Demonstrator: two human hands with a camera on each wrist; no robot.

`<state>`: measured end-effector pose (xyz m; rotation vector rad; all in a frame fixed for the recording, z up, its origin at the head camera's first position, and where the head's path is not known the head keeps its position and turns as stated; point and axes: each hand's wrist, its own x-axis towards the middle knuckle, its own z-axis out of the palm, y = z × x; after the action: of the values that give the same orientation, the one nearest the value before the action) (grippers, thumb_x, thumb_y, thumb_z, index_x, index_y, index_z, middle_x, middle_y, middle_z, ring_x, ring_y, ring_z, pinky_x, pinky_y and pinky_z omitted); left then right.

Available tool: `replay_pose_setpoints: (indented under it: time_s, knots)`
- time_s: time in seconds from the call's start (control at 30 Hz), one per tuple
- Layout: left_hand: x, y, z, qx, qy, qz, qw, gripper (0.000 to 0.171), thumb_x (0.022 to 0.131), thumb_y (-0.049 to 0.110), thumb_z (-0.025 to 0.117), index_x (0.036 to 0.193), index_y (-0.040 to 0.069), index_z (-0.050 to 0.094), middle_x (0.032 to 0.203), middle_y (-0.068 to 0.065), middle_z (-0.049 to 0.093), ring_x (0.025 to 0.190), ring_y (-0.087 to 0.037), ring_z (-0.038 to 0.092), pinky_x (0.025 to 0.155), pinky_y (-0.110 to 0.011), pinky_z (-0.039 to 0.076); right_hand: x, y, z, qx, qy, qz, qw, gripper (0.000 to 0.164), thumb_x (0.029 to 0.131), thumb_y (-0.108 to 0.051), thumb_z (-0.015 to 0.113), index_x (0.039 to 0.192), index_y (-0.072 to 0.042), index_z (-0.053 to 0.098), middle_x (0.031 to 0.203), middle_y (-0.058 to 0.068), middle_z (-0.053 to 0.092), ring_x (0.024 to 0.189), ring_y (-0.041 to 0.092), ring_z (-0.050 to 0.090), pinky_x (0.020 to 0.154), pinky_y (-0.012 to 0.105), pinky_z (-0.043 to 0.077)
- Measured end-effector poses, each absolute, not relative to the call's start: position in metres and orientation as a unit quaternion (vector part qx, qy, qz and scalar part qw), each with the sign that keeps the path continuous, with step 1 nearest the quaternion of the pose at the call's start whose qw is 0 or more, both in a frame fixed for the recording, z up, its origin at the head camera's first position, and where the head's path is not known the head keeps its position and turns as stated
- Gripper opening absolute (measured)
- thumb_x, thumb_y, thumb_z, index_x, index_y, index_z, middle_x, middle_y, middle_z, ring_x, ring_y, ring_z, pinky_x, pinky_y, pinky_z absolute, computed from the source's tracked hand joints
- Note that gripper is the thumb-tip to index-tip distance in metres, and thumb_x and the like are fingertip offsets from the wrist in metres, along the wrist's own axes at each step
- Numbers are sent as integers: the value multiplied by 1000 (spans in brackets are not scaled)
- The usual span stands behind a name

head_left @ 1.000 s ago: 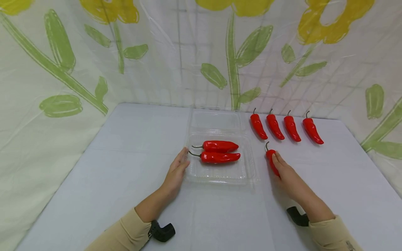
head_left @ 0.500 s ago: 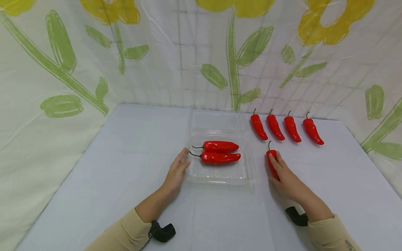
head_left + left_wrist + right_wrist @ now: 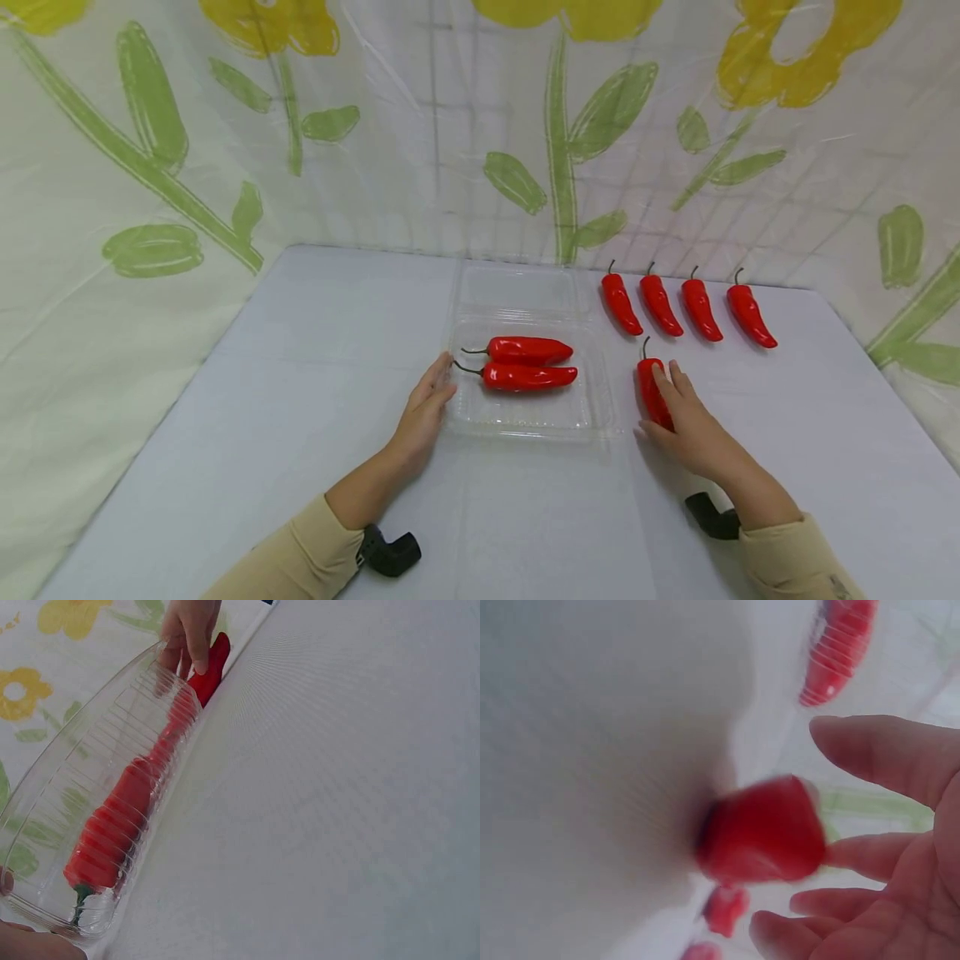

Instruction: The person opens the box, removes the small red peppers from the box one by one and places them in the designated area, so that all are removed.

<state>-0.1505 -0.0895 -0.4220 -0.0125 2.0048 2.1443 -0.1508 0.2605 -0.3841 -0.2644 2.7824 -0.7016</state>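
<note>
Two red chili peppers (image 3: 529, 377) with thin stems lie side by side in a clear plastic clamshell container (image 3: 517, 421), its lid folded back. My left hand (image 3: 420, 417) touches the container's left side with fairly straight fingers. To the right of the container, another red chili pepper (image 3: 651, 385) lies on the table, stem pointing away. My right hand (image 3: 697, 429) is at that pepper, fingers over its right side and thumb spread to the left. In the right wrist view a gap separates the thumb (image 3: 885, 754) from the pepper (image 3: 765, 832), and a fingertip touches it.
Several more red chili peppers (image 3: 702, 310) form a row at the back right of the white table (image 3: 360, 317). A flower-patterned plastic sheet (image 3: 405, 167) hangs behind the table. Black wrist devices (image 3: 392, 556) sit below both hands.
My right hand's thumb has come away from the pepper and spread to the left. The pepper has shifted slightly toward me. My left hand and the container stay where they were.
</note>
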Motion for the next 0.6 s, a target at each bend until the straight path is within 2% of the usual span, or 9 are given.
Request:
replay_pose_setpoints:
  time_s: [0.17,0.27,0.43,0.6]
  knots:
    - [-151,-89,-423,-7,680,726,100,55,98,12,32,150,10,15,158,-5,12,146,-24,6,117,-51,8,-155,264,-368,-99,959,-242,109,87,86,-24,63,149,-2,7,152,30,2,137,52,7,90,65,39]
    - [-152,-89,-424,-9,680,726,101,55,98,12,33,150,10,15,158,-5,12,146,-23,6,117,-51,8,-159,264,-358,-101,962,-237,95,83,87,-22,61,149,-3,9,152,29,6,137,51,11,93,66,35]
    - [-153,-89,-425,-7,680,726,102,55,98,12,32,150,10,15,158,-6,12,146,-23,5,117,-52,8,-167,260,-346,-118,962,-235,77,78,86,-23,63,148,-6,19,152,25,19,134,48,24,92,63,41]
    - [-152,-89,-425,-7,679,727,102,55,98,13,32,150,10,15,158,-5,12,146,-23,6,117,-51,8,-175,248,-333,-139,958,-241,63,72,85,-23,66,145,-7,30,151,22,26,133,45,31,89,57,47]
